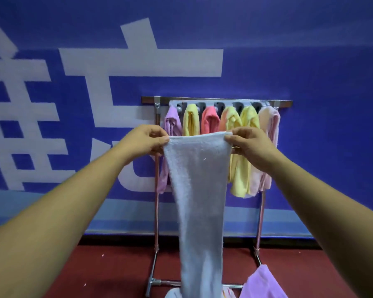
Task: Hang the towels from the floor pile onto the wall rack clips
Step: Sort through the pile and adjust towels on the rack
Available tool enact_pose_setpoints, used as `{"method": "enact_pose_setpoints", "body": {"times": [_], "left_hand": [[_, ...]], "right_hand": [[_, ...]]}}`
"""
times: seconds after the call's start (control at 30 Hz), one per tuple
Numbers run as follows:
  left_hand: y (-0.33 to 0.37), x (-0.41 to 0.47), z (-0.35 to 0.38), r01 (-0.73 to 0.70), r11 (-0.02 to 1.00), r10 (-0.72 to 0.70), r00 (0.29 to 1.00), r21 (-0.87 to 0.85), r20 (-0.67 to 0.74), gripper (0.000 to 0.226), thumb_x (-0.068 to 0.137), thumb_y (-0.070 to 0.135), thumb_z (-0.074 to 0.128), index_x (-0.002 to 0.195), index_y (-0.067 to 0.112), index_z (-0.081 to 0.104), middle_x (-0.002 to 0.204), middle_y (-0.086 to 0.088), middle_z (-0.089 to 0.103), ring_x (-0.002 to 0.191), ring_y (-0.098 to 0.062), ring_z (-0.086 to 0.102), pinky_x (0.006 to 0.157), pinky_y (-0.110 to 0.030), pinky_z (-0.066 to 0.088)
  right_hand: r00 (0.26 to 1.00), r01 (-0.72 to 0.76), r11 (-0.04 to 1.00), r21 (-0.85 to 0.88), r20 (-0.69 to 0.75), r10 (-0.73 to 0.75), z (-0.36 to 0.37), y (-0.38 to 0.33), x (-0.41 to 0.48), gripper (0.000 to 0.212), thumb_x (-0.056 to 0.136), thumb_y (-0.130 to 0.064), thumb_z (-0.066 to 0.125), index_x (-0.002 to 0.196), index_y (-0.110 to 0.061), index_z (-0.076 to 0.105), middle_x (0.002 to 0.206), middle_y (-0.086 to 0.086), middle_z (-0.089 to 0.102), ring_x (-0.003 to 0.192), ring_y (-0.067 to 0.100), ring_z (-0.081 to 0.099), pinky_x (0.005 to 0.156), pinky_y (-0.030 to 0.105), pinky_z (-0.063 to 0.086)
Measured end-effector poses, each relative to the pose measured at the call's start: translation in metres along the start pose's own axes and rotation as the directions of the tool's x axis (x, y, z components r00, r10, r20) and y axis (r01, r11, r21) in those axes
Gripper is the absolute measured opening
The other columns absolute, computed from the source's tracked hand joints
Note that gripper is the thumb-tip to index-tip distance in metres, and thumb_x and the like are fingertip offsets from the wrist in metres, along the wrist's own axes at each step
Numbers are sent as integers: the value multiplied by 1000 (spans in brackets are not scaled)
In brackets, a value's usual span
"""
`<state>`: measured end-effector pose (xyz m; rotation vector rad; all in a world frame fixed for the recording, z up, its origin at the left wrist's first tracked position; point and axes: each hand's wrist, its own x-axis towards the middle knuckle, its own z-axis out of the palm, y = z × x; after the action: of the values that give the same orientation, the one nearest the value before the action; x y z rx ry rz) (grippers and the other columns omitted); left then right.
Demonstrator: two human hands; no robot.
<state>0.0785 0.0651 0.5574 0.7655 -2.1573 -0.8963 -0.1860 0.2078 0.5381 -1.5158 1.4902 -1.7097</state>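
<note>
I hold a pale blue-white towel (197,190) stretched by its top edge, hanging long toward the floor. My left hand (148,139) pinches its left corner and my right hand (249,145) pinches its right corner. Behind it stands the metal rack (213,100) with a row of clips (220,105) against the blue wall. Several towels hang from the clips: a lilac one (170,123), a yellow one (191,122), a coral one (210,121), a peach-yellow one (229,119), another yellow (249,119) and a pale pink one (269,121). The held towel covers their lower parts.
On the red floor (116,272) at the bottom lie a lilac towel (262,284) and a whitish one (172,294), over the rack's base bar (166,282). The rack's legs (156,211) flank the held towel. The blue wall (310,61) bears large white characters.
</note>
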Motion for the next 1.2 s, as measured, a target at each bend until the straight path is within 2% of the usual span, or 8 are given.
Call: {"method": "enact_pose_setpoints", "body": {"times": [0.17,0.33,0.5,0.6,0.77,0.9,1.03,1.2], "left_hand": [[10,0,-1,-89,986,92,996,142,-17,8,95,25,63,98,21,69,82,-4,75,75,-16,73,73,-28,57],[13,-4,-2,-79,957,67,996,280,54,15,98,26,58,101,23,73,90,2,74,79,-12,69,71,-25,56],[12,-12,-2,-44,997,27,971,65,238,14,99,25,58,97,13,65,93,-20,68,80,-23,64,90,-50,56],[21,-22,4,-61,998,65,912,-23,405,11,97,19,61,107,14,59,88,-23,63,74,-19,58,79,-35,56],[39,-31,15,-117,991,135,834,-67,535,19,98,2,50,104,6,68,87,5,65,76,-7,60,72,-26,50],[43,-31,18,-95,992,129,803,-88,582,23,98,3,52,111,9,70,91,4,68,78,-9,63,74,-24,53],[38,-29,19,-115,992,124,791,-55,599,34,96,-1,55,126,14,63,111,3,72,105,-12,68,84,-29,56],[35,-29,25,-252,957,159,870,144,467,20,94,21,64,112,24,72,97,14,73,95,-2,68,79,-20,53]], "right_hand": [[998,8,989,-147,-63,-17,-2,-7,-1,38,94,-9,67,131,-8,60,101,9,67,94,17,67,85,31,59],[1000,-3,959,-282,-23,-4,2,-10,-4,9,92,-6,68,86,-11,72,81,2,71,81,15,70,73,24,60],[994,-60,982,-182,-101,43,3,-5,-1,10,93,-11,69,97,-3,72,94,7,73,88,20,72,73,32,62],[992,-57,982,-182,-119,36,9,-1,-1,11,93,-11,68,99,-3,73,97,7,73,88,18,72,70,26,61],[994,-53,985,-165,-104,36,22,6,1,15,90,-13,72,100,-2,74,97,10,75,91,23,73,78,33,62],[997,-40,982,-182,-76,26,30,13,1,13,88,-15,74,98,-6,74,92,10,75,86,25,74,78,40,62],[993,-49,986,-161,-117,30,35,17,0,23,86,-12,77,101,-10,60,91,15,68,78,25,68,69,39,61],[998,19,980,-196,-56,-30,43,19,-7,16,87,-7,74,92,-3,60,81,9,66,70,12,60,67,30,52]]}}
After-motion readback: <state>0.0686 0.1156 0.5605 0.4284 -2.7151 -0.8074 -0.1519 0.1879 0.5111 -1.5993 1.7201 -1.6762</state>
